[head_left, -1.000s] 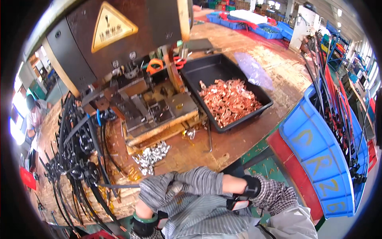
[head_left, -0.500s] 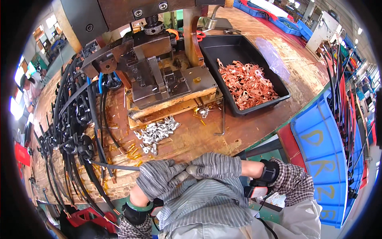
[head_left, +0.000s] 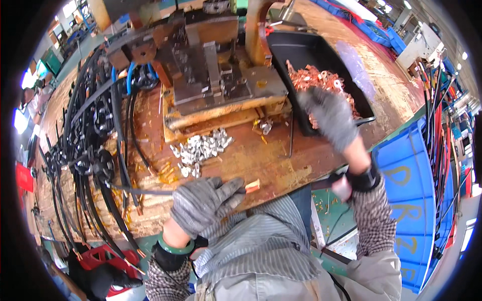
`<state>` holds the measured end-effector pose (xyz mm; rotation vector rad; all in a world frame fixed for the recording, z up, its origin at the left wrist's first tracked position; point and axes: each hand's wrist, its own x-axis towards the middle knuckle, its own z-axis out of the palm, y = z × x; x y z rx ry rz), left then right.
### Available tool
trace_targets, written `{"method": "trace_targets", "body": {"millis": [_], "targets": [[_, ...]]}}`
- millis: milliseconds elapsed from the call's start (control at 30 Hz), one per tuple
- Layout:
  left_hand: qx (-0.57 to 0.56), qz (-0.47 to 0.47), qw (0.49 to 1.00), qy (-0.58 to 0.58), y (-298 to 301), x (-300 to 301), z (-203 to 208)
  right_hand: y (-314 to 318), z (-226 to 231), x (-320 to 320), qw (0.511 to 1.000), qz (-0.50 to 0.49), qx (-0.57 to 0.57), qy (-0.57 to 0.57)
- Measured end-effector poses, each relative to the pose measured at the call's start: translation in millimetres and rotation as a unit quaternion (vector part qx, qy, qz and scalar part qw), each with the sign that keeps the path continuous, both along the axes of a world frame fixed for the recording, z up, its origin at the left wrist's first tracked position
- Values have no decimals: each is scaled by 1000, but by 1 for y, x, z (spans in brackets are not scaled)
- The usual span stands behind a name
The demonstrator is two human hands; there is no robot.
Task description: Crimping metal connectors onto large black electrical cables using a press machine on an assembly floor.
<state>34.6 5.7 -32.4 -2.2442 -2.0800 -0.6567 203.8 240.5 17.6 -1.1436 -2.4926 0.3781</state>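
My gloved left hand (head_left: 201, 204) is closed round a black cable (head_left: 143, 191) at the table's front edge. The cable's bare copper end (head_left: 252, 186) sticks out past my fingertips to the right. My right hand (head_left: 329, 118), gloved in grey knit, is over the near part of the black tray (head_left: 281, 45), at the heap of copper cable lugs (head_left: 314, 78). Motion smears its fingers, so whether they grip a lug is hidden. Left of the tray stands a dark metal press (head_left: 221, 85) on a yellowish base.
A pile of silvery lugs (head_left: 203, 149) lies before the press, with small amber sleeves (head_left: 168, 173) beside it. A bundle of black cables (head_left: 90, 130) covers the table's left side. A hex key (head_left: 291, 133) lies near the tray. A blue bin (head_left: 406, 200) stands at right.
My hands have parted. The right has moved up and right to the copper lugs in the tray. The left stays on the cable, whose bare copper end now shows.
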Motion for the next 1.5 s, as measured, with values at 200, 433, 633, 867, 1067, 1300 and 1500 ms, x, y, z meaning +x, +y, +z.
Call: {"method": "trace_targets", "body": {"millis": [200, 433, 633, 867, 1067, 1300, 1500], "targets": [[-59, -11, 997, 41, 10, 10, 17, 92, -26, -11, 982, 21, 125, -142], [-100, -66, 988, 99, 11, 20, 12, 99, -48, -9, 987, 14, 110, -117], [-51, -134, 986, 90, 19, 16, 4, 126, -66, 1, 987, 17, -8, 162], [-50, -31, 998, -31, 25, 14, 10, 107, -50, -7, 946, -66, -176, 265], [16, -35, 994, -106, 20, 18, 16, 103, -45, -10, 919, -20, -184, 348], [-39, 33, 976, -210, 12, 7, 40, 114, -50, 2, 921, -11, -40, 388], [-78, -41, 964, -251, 11, -6, 41, -11, -17, 5, 915, 144, -117, 358]]}}
